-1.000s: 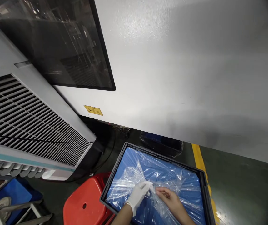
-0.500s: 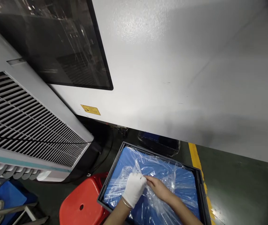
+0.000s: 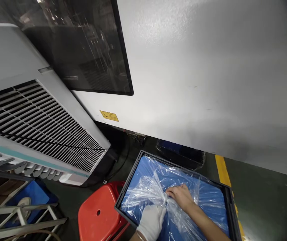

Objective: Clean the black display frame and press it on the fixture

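Note:
Clear plastic film (image 3: 143, 188) lies crumpled over a blue surface (image 3: 207, 190) inside a black crate (image 3: 232, 214). Its folds run together into a twisted bunch in the middle. My left hand (image 3: 151, 221), in a white glove, is closed at the near side of this bunch, with its thumb and fingertips against the plastic. Bare, my right hand (image 3: 181, 196) pinches the bunch from the right with bent fingers. Both hands are close together over the crate. The exact grip of the gloved fingertips is partly hidden.
A red stool (image 3: 97, 214) stands left of the crate. Behind it are a louvred grey unit (image 3: 65, 124) and a large pale machine panel (image 3: 183, 83). A dark bin (image 3: 180, 153) sits under the panel. Metal framing (image 3: 23, 217) is at lower left; yellow tape (image 3: 223, 170) marks the floor.
My left hand has moved down and toward me, away from the top of the bunched film. My right hand stays on the bunch. The whole view has shifted slightly rightward.

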{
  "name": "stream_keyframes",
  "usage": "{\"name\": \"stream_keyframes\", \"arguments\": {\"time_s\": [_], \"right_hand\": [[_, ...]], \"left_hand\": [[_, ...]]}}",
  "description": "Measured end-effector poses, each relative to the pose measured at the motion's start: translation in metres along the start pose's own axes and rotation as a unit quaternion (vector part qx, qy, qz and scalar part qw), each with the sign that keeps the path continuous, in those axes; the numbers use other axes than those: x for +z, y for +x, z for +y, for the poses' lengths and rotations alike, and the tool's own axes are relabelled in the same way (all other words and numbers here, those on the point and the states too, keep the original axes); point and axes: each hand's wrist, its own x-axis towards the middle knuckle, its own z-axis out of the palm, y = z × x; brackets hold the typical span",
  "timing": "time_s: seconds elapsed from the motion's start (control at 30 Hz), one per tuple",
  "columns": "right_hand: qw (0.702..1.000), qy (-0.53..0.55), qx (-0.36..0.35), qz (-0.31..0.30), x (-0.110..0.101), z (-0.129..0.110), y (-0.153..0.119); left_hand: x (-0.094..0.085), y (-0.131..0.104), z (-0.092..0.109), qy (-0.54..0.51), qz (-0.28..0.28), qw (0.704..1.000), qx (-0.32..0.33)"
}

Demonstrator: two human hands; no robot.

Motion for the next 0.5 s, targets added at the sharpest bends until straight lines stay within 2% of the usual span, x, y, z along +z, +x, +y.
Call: {"name": "stream_keyframes", "arguments": {"time_s": [0.13,0.3,0.4,0.5], "right_hand": [[0.999,-0.019,0.0,0.039,-0.001,0.004,-0.009],[0.996,0.011,-0.019,0.089,0.005,-0.012,-0.044],[0.996,0.049,-0.056,0.045,0.031,-0.02,-0.071],[0.995,0.081,-0.052,-0.005,0.068,-0.012,-0.089]], "left_hand": [[0.011,-0.007,-0.011,-0.069,0.02,0.997,-0.017],[0.01,0.011,-0.027,-0.078,0.065,0.99,-0.098],[0.008,0.019,-0.027,-0.094,0.08,0.989,-0.086],[0.004,0.01,-0.024,-0.112,0.099,0.987,-0.053]]}}
